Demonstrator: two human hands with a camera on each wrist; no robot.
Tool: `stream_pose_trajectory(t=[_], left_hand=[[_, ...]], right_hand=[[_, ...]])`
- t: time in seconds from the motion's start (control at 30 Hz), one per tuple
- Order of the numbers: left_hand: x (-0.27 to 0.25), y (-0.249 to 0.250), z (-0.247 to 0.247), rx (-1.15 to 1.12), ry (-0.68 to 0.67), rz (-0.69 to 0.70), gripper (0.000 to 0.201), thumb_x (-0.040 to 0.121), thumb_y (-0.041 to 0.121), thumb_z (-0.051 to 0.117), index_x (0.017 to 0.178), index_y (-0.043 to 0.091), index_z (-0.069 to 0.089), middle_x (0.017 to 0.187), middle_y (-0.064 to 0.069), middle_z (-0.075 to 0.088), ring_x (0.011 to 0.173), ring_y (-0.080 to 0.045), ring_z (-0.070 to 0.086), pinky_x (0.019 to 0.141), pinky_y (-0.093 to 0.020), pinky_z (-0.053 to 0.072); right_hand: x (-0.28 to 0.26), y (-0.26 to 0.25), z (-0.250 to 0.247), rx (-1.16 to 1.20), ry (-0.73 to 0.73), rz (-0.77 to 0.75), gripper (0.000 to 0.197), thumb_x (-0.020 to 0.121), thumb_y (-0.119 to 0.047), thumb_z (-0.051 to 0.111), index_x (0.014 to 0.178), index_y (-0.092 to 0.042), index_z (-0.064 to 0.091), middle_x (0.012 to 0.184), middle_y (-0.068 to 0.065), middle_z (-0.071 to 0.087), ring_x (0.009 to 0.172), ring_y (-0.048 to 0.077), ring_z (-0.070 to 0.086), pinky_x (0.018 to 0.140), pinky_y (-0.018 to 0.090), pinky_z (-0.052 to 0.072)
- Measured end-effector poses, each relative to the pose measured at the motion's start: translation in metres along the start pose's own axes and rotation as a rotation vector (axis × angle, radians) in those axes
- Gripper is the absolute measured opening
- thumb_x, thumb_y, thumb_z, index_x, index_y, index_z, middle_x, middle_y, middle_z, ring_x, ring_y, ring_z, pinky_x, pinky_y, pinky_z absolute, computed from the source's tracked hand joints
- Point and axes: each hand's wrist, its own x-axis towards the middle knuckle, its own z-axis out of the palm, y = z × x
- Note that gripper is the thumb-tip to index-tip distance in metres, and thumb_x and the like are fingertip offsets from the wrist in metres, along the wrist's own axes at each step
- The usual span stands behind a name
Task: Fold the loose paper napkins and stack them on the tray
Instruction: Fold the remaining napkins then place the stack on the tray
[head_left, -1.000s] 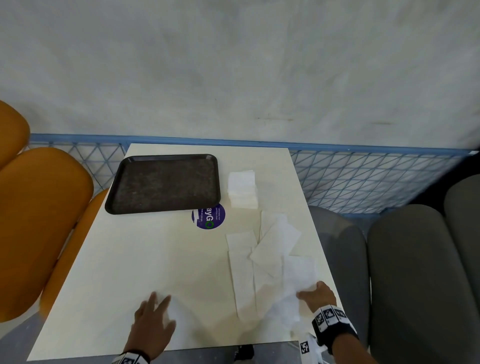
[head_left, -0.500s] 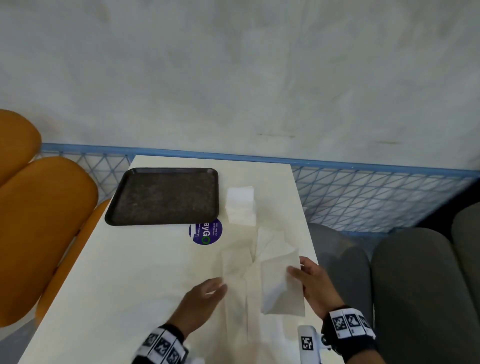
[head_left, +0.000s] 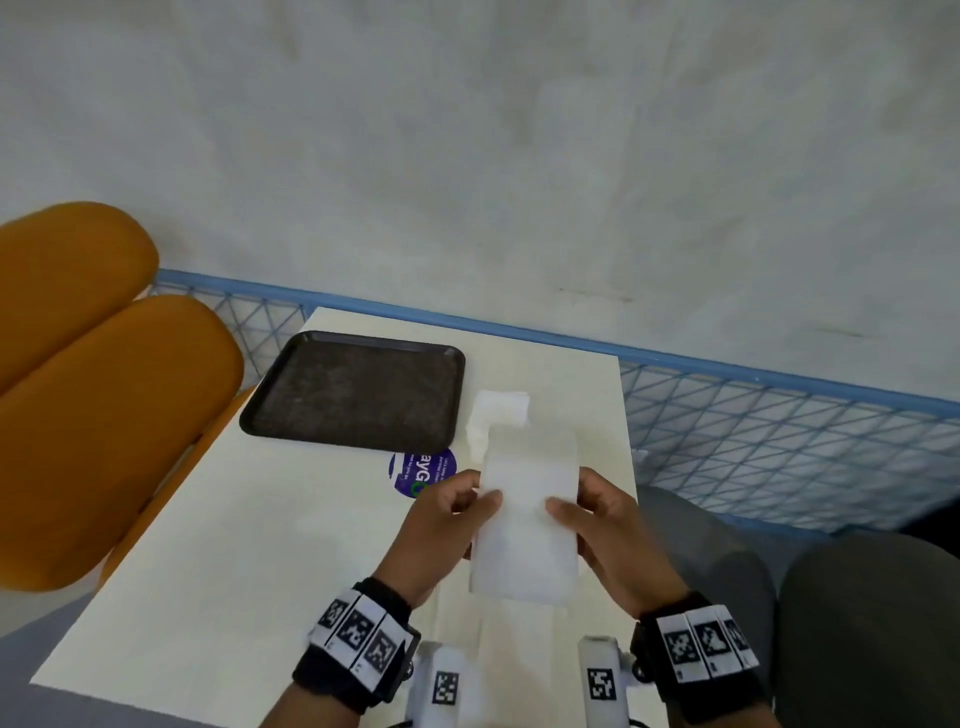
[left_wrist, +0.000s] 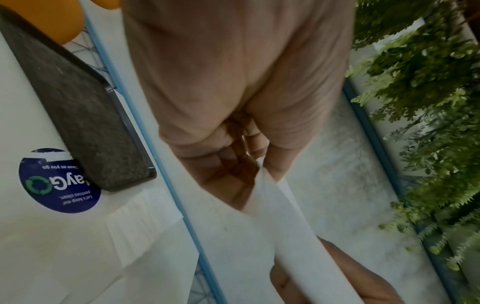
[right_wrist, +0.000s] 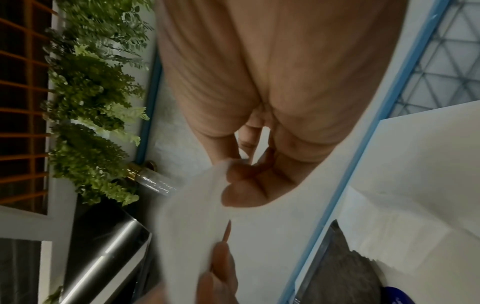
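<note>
Both hands have come up off the table since a second ago: the left hand (head_left: 441, 525) and right hand (head_left: 610, 530) now pinch opposite long edges of one napkin (head_left: 524, 519), held in the air between them, thumbs on its near face. Thin paper could tear or crease crooked if one side is pulled harder. More loose napkins (head_left: 457, 613) lie below, a folded stack (head_left: 496, 415) sits just right of the bare tray (head_left: 358, 395), beside a purple sticker (head_left: 418, 470); nothing seems to block the way to the tray

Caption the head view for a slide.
Both hands, left hand and right hand, pinch a white napkin above the table; tray bare.
</note>
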Motion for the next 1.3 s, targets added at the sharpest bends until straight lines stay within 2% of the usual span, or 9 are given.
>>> stream_pose_trajectory(t=[0.17,0.3,0.4,0.53,0.67,0.8,0.9,1.1,1.3], left_hand=[[0.002,0.02,-0.004,-0.046,0.006,0.005,0.019,0.103,0.019,0.052,0.103,0.019,0.072,0.099,-0.018,0.072,0.084,-0.023,0.067,0.069,-0.039,0.057],[0.005,0.03,-0.003,-0.097,0.047,0.026,0.022,0.105,0.023,0.049,0.112,0.022,0.069,0.108,-0.023,0.068,0.084,-0.021,0.065,0.072,-0.036,0.051],[0.005,0.034,-0.001,-0.092,0.052,0.04,0.019,0.104,0.025,0.052,0.114,0.024,0.068,0.106,-0.023,0.066,0.085,-0.02,0.065,0.072,-0.038,0.052],[0.003,0.04,0.001,-0.081,0.023,0.063,0.02,0.104,0.016,0.051,0.094,0.021,0.068,0.083,-0.004,0.067,0.077,-0.018,0.061,0.064,-0.033,0.051],[0.007,0.041,0.001,-0.092,0.101,0.076,0.024,0.104,0.009,0.045,0.101,0.015,0.068,0.079,-0.007,0.061,0.065,-0.014,0.056,0.054,-0.027,0.049],[0.012,0.039,0.003,-0.096,0.154,0.06,0.032,0.104,0.01,0.044,0.108,0.028,0.07,0.096,-0.023,0.063,0.081,-0.021,0.062,0.062,-0.032,0.054],[0.013,0.041,0.004,-0.178,0.138,-0.032,0.028,0.105,0.021,0.047,0.121,0.034,0.065,0.108,-0.013,0.073,0.091,-0.022,0.072,0.071,-0.037,0.058],[0.013,0.054,0.013,-0.296,0.071,-0.329,0.053,0.098,0.061,0.044,0.113,0.02,0.073,0.101,-0.009,0.078,0.097,-0.026,0.074,0.086,-0.05,0.06],[0.014,0.045,0.013,-0.22,0.002,-0.218,0.028,0.095,0.035,0.065,0.115,0.017,0.074,0.11,-0.006,0.076,0.104,-0.022,0.073,0.081,-0.04,0.061]], right_hand=[[0.011,-0.012,0.002,0.108,-0.039,-0.036,0.029,0.097,0.005,0.052,0.119,-0.005,0.068,0.12,0.016,0.071,0.112,0.035,0.068,0.093,0.044,0.055],[0.019,-0.018,0.002,0.148,-0.06,-0.027,0.034,0.097,0.008,0.049,0.119,-0.007,0.071,0.121,0.015,0.071,0.114,0.034,0.067,0.1,0.048,0.051],[0.022,-0.021,0.002,0.148,-0.083,-0.045,0.036,0.097,0.008,0.048,0.123,-0.007,0.068,0.122,0.014,0.071,0.114,0.033,0.067,0.099,0.048,0.052],[0.026,-0.026,0.0,0.152,-0.108,-0.061,0.036,0.097,0.008,0.048,0.122,-0.008,0.069,0.119,0.013,0.072,0.11,0.032,0.069,0.096,0.046,0.053],[0.033,-0.028,-0.007,0.1,-0.093,-0.136,0.039,0.095,0.012,0.048,0.091,-0.011,0.079,0.119,0.005,0.072,0.105,0.025,0.067,0.077,0.035,0.051],[0.037,-0.028,-0.011,0.061,-0.107,-0.213,0.048,0.094,0.019,0.042,0.075,-0.007,0.078,0.119,0.005,0.07,0.107,0.019,0.066,0.075,0.025,0.051],[0.04,-0.028,-0.012,-0.018,-0.089,-0.268,0.054,0.093,0.02,0.038,0.073,-0.01,0.078,0.119,0.003,0.07,0.108,0.015,0.065,0.075,0.023,0.048],[0.045,-0.024,-0.017,-0.049,-0.065,-0.295,0.057,0.093,0.02,0.038,0.063,-0.014,0.072,0.119,0.002,0.071,0.109,0.021,0.064,0.078,0.032,0.047],[0.043,-0.021,-0.016,-0.141,-0.027,-0.311,0.052,0.09,0.021,0.039,0.062,-0.011,0.071,0.117,-0.002,0.071,0.106,0.028,0.064,0.078,0.037,0.043]])
